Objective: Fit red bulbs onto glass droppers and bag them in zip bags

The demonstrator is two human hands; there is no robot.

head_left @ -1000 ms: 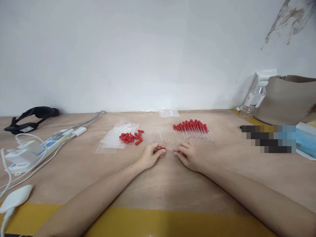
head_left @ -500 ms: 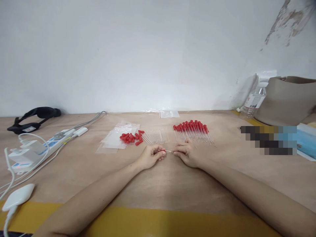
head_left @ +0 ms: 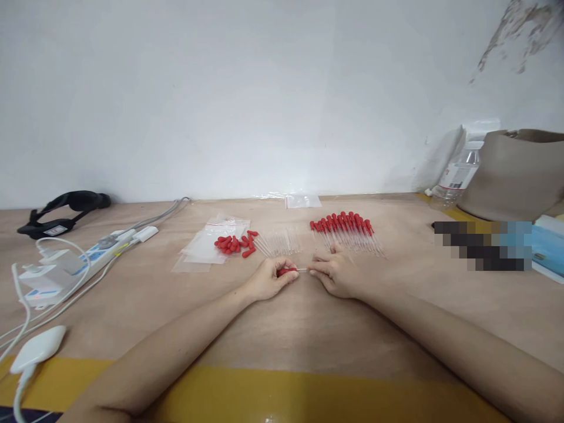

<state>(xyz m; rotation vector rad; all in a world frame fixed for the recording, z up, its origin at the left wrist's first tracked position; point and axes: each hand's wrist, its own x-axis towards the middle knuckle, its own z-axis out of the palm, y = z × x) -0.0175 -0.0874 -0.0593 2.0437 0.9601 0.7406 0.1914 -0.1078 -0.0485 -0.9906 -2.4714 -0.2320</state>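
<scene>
Between thumb and fingers, my left hand grips a red rubber dropper bulb. A thin clear glass tube runs from the bulb's right end to my right hand, whose thumb and fingertips pinch it. Beyond my left hand lie loose red bulbs in a small pile, partly on clear plastic bags. Bare glass tubes are spread side by side behind the hands. Past my right hand is a row of droppers, glass tubes with red bulbs fitted.
At left are a power strip with chargers and white cables, a white device and a black strap-like object. On the right stand a plastic bottle, a grey-brown container and a blue item. A small bag lies by the wall.
More of the red bulb now shows in my left hand, as its fingers have shifted around it. My right hand stays nearly in place on the tube. The view has shifted slightly.
</scene>
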